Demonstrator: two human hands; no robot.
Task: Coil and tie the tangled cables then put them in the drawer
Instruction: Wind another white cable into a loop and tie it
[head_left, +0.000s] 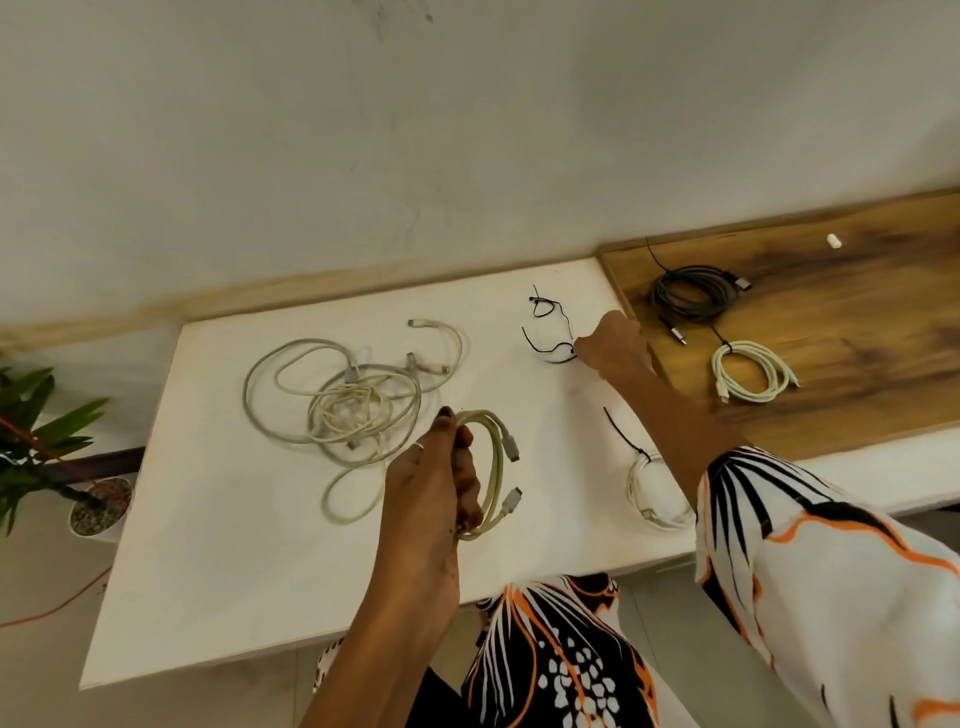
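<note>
The left hand (431, 478) grips a coiled cable (493, 473) (pale, plugs dangling) while the right hand (615, 348) pinches a black tie (550, 353) on the desk (234, 545).

White table (218, 561): tangled cables (353, 400)

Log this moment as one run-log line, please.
left hand: holds coiled cable | right hand: pinches black zip tie | tangled cables: on white table

— What stands around me?
— My white table (218, 545), set against a plain pale wall (467, 130); a wooden counter (857, 332) abutting it at my right.
— And lower down?
— A potted plant (47, 431) at my left, an orange cord (57, 608) on the pale floor.
</note>
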